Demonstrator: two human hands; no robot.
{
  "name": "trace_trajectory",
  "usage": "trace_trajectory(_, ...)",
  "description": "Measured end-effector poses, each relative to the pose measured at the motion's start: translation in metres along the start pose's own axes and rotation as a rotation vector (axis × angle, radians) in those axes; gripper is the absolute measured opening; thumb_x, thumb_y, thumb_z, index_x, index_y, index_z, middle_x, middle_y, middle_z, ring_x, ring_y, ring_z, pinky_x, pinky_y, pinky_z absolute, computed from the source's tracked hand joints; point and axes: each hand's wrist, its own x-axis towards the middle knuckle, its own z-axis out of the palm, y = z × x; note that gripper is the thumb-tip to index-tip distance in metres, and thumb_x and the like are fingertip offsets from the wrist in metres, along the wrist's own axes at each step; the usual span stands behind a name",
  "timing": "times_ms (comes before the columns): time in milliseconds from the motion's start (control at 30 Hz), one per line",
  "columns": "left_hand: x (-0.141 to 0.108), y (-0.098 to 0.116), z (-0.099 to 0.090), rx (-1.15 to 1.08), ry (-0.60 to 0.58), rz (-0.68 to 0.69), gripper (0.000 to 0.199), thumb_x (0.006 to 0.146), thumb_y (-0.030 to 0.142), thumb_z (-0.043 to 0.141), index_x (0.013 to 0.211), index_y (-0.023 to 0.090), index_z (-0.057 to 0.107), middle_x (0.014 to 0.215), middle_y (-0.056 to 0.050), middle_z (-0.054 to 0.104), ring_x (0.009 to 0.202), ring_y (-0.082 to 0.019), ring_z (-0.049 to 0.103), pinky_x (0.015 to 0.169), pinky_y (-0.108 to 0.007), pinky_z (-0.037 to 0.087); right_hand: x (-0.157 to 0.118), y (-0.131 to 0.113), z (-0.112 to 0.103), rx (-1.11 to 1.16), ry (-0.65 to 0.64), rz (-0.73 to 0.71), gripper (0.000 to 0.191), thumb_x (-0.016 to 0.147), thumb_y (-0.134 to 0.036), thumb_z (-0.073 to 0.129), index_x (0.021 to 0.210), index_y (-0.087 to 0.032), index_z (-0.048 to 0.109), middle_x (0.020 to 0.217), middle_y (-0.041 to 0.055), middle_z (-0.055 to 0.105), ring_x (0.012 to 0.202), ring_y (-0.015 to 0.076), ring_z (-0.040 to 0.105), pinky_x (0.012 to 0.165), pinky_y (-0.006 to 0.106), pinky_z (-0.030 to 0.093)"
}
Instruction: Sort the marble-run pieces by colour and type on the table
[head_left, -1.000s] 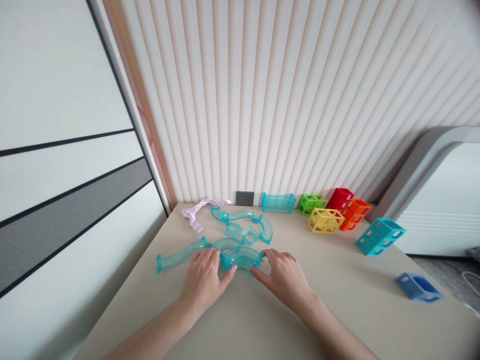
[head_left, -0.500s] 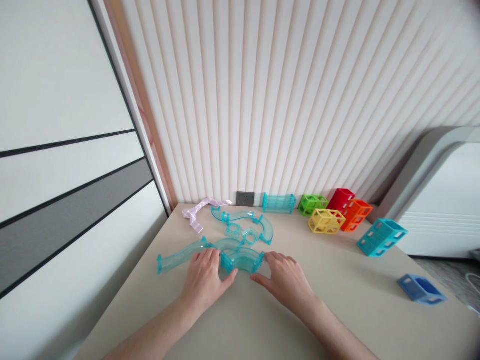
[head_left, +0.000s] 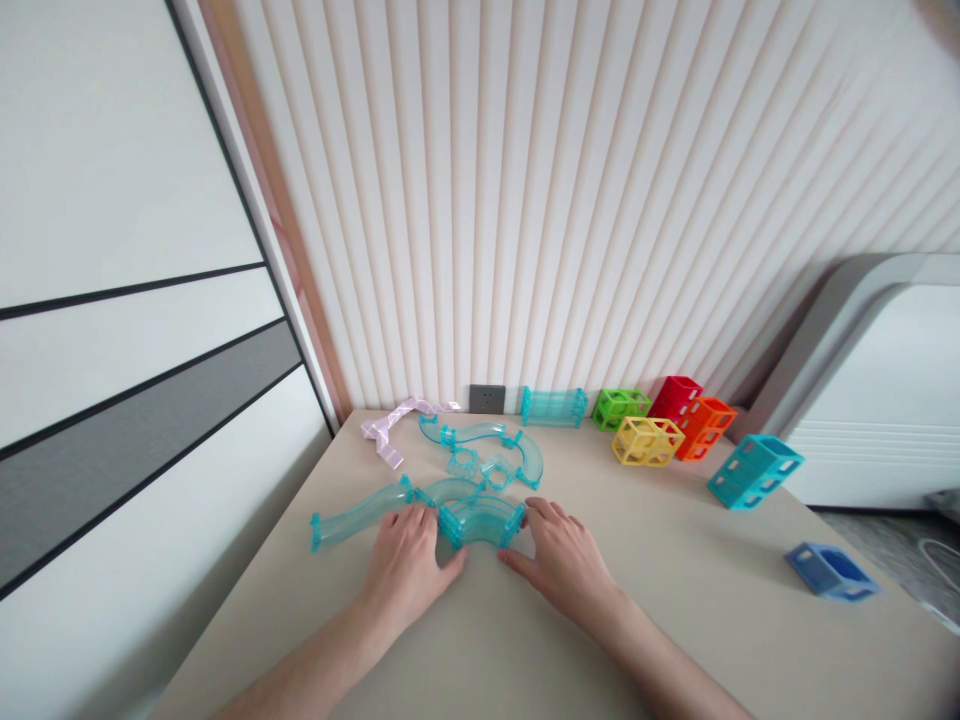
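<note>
A stack of curved, clear teal track pieces lies on the table between my hands. My left hand is at its left end, fingertips beside the end connector and thumb spread towards the front. At the right end, the fingertips of my right hand are close against the connector, with the thumb apart and low. Whether the fingertips press on the stack is hard to tell. Behind and left of it, a long wavy teal track joins or touches another curved piece.
Farther back are a teal S-shaped track, ring pieces, lilac strips and straight teal tracks by the wall. Rightward stand green, yellow, red, orange, teal and blue open-frame blocks.
The camera view has shifted slightly, so the blocks and track pieces appear a little farther left. My hands keep nearly the same position around the curved stack.
</note>
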Motion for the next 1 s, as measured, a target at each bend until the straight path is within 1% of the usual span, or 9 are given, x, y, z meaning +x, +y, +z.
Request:
trace_trajectory(300, 0.001, 0.001, -0.002, 0.002, 0.014, 0.016, 0.03, 0.088, 0.044, 0.06, 0.085, 0.015, 0.069, 0.085, -0.011, 0.072, 0.089, -0.032, 0.07, 0.081, -0.046, 0.049, 0.0, -0.001, -0.002, 0.023, -0.005, 0.007, 0.03, 0.087, -0.043, 0.069, 0.104, -0.019, 0.066, 0.114, 0.0108, 0.07, 0.108, 0.0299, 0.066, 0.087, 0.038, 0.049)
trace_trajectory(433, 0.001, 0.0, -0.001, 0.002, -0.002, 0.017, 0.032, 0.089, 0.045, 0.059, 0.087, 0.015, 0.069, 0.087, -0.011, 0.072, 0.09, -0.032, 0.069, 0.083, -0.046, 0.049, 0.0, 0.006, -0.009, 0.042, -0.039, -0.001, 0.032, 0.086, -0.041, 0.07, 0.109, -0.019, 0.066, 0.114, 0.0108, 0.07, 0.109, 0.0305, 0.066, 0.089, 0.038, 0.049)
trace_trajectory(533, 0.0, -0.001, 0.0, -0.007, -0.003, 0.018, 0.032, 0.09, 0.045, 0.059, 0.087, 0.015, 0.069, 0.088, -0.011, 0.072, 0.091, -0.032, 0.069, 0.083, -0.046, 0.049, 0.004, 0.019, -0.015, 0.064, -0.034, 0.008, 0.029, 0.093, -0.039, 0.062, 0.114, -0.02, 0.066, 0.119, 0.0097, 0.07, 0.106, 0.0277, 0.069, 0.087, 0.036, 0.05)
trace_trajectory(633, 0.0, -0.001, 0.001, -0.009, 0.0, 0.026, 0.031, 0.091, 0.045, 0.058, 0.086, 0.015, 0.068, 0.087, -0.011, 0.072, 0.09, -0.031, 0.069, 0.082, -0.046, 0.049, 0.011, 0.033, -0.016, 0.063, 0.033, 0.072, 0.033, 0.101, -0.038, 0.047, 0.126, -0.023, 0.063, 0.128, 0.0102, 0.066, 0.098, 0.0239, 0.072, 0.083, 0.033, 0.051)
trace_trajectory(733, 0.0, -0.002, 0.002, -0.014, 0.003, 0.035, 0.031, 0.09, 0.045, 0.058, 0.085, 0.016, 0.068, 0.086, -0.01, 0.071, 0.089, -0.031, 0.069, 0.082, -0.046, 0.05, 0.018, 0.041, -0.01, 0.001, 0.074, 0.06, 0.042, 0.101, -0.035, 0.047, 0.14, -0.024, 0.056, 0.141, 0.0138, 0.057, 0.116, 0.0276, 0.066, 0.095, 0.037, 0.049)
trace_trajectory(800, 0.0, -0.002, 0.002, -0.019, 0.005, 0.037, 0.031, 0.09, 0.045, 0.059, 0.086, 0.016, 0.068, 0.086, -0.01, 0.071, 0.089, -0.031, 0.069, 0.082, -0.046, 0.05, 0.021, 0.044, -0.005, -0.055, 0.059, 0.044, 0.045, 0.099, -0.033, 0.05, 0.142, -0.024, 0.056, 0.146, 0.0146, 0.054, 0.126, 0.0307, 0.059, 0.102, 0.041, 0.046)
trace_trajectory(833, 0.0, -0.002, 0.002, -0.02, 0.006, 0.036, 0.031, 0.09, 0.045, 0.059, 0.086, 0.016, 0.067, 0.086, -0.01, 0.072, 0.089, -0.031, 0.069, 0.082, -0.046, 0.05, 0.022, 0.044, -0.003, -0.076, 0.052, 0.049, 0.045, 0.099, -0.033, 0.05, 0.143, -0.024, 0.055, 0.147, 0.0144, 0.054, 0.128, 0.0313, 0.057, 0.103, 0.042, 0.045)
trace_trajectory(933, 0.001, -0.001, 0.001, -0.014, 0.012, 0.031, 0.03, 0.09, 0.044, 0.058, 0.086, 0.016, 0.067, 0.086, -0.01, 0.072, 0.089, -0.031, 0.069, 0.083, -0.045, 0.05, 0.024, 0.045, -0.001, -0.096, 0.075, 0.098, 0.042, 0.099, -0.032, 0.049, 0.14, -0.022, 0.058, 0.14, 0.0138, 0.061, 0.123, 0.0293, 0.06, 0.1, 0.039, 0.047)
trace_trajectory(1000, 0.001, -0.001, 0.0, -0.015, 0.016, 0.03, 0.029, 0.09, 0.044, 0.058, 0.086, 0.017, 0.068, 0.086, -0.01, 0.072, 0.088, -0.031, 0.069, 0.083, -0.045, 0.05, 0.024, 0.047, -0.002, -0.092, 0.098, 0.146, 0.038, 0.1, -0.033, 0.047, 0.132, -0.02, 0.062, 0.131, 0.0142, 0.066, 0.117, 0.0282, 0.064, 0.095, 0.037, 0.048)
